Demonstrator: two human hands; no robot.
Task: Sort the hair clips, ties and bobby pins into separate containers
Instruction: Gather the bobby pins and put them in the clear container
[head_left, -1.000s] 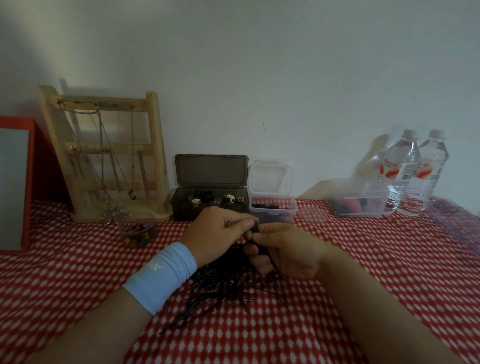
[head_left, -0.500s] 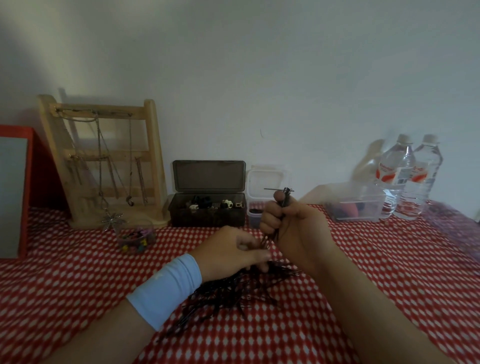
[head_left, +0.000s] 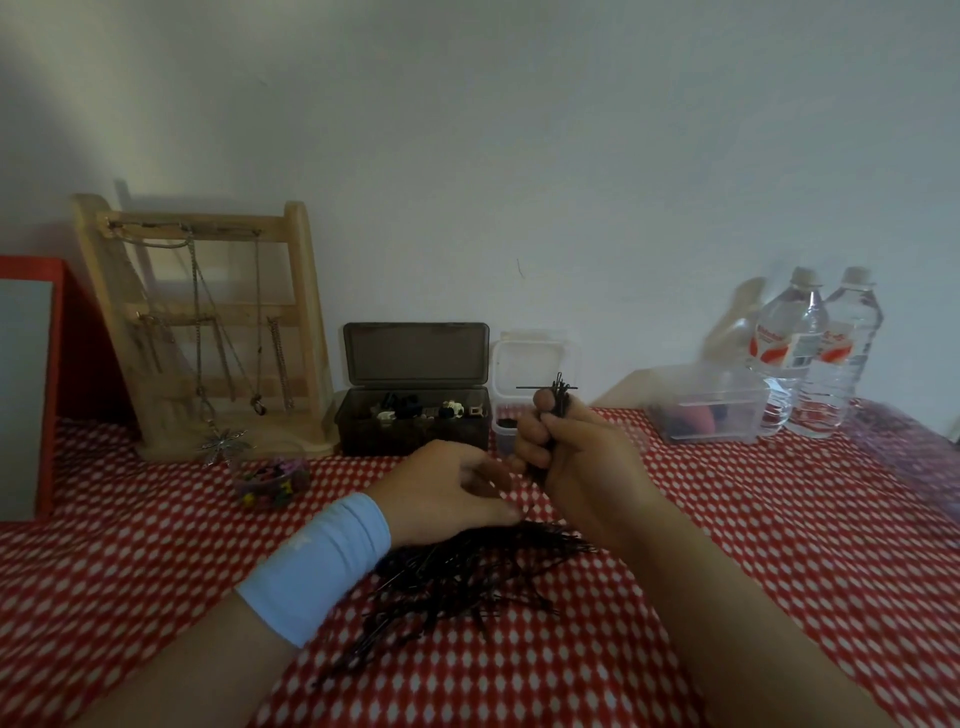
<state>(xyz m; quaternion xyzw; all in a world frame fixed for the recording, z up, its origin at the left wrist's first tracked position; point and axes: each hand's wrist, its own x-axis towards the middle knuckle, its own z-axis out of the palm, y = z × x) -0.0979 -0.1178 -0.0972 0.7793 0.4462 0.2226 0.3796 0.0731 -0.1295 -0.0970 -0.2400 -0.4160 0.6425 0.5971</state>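
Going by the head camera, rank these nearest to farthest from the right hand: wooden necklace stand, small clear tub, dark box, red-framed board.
From the right hand, which grips bobby pins:
1. small clear tub, just behind the hand.
2. dark box, behind and to its left.
3. wooden necklace stand, farther left by the wall.
4. red-framed board, at the far left edge.

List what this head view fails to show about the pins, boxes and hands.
Head view: the small clear box interior, mostly hidden behind the right hand gripping a bundle of bobby pins.
Whether the left hand pinches a pin: fingertips too dim and small.
The pile of bobby pins: partly covered by both hands.
The clear tub at right: blurred, contents only dark and red blobs.
The red-framed panel: cut by the left edge.
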